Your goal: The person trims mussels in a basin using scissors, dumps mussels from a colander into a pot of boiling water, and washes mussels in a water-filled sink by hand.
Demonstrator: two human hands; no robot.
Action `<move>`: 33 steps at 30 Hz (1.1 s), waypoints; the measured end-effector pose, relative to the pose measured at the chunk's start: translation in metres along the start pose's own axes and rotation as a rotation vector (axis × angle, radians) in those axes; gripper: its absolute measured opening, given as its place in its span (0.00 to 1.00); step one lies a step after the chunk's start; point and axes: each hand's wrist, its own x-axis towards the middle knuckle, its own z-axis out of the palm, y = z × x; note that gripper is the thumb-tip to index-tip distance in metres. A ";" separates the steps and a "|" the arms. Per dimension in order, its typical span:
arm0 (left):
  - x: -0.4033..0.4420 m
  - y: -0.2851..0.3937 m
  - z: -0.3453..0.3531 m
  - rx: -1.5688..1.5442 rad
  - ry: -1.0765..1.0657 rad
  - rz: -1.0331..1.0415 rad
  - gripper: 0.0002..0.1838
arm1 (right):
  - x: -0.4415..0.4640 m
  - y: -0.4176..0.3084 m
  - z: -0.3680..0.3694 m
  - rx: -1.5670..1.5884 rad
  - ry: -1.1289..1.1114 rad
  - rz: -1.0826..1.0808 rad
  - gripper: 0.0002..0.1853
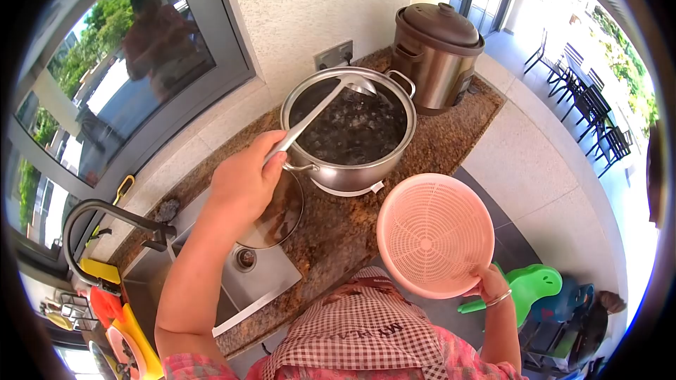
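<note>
My left hand (243,179) is wrapped round the grey handle of a ladle (310,118), whose metal head rests at the far rim of the pot. The wide steel pot (359,176) holds dark liquid with bubbles and dark pieces. It stands on a white-edged burner (345,191). To the right, my right hand (491,283) grips the lower rim of a pink plastic colander (436,232), tilted so that its inside faces me. Nothing shows inside the colander. A glass lid (285,214) lies near the sink, partly hidden by my left hand and forearm.
A brown-lidded electric cooker (440,60) stands behind the pot on the granite counter (334,229). At left are the steel sink (260,278) and a black tap (116,211). A green plastic stool or chair (535,285) is on the floor at right.
</note>
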 end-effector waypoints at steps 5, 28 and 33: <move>-0.039 -0.040 0.002 -0.445 0.142 -0.024 0.18 | -0.008 0.003 0.009 0.047 -0.025 -0.012 0.25; -0.039 -0.239 0.164 -0.026 0.409 -0.453 0.24 | -0.026 0.046 0.010 0.082 -0.014 -0.016 0.25; -0.032 -0.233 0.164 -0.016 0.337 -0.450 0.24 | -0.035 0.048 0.007 0.087 0.042 0.013 0.25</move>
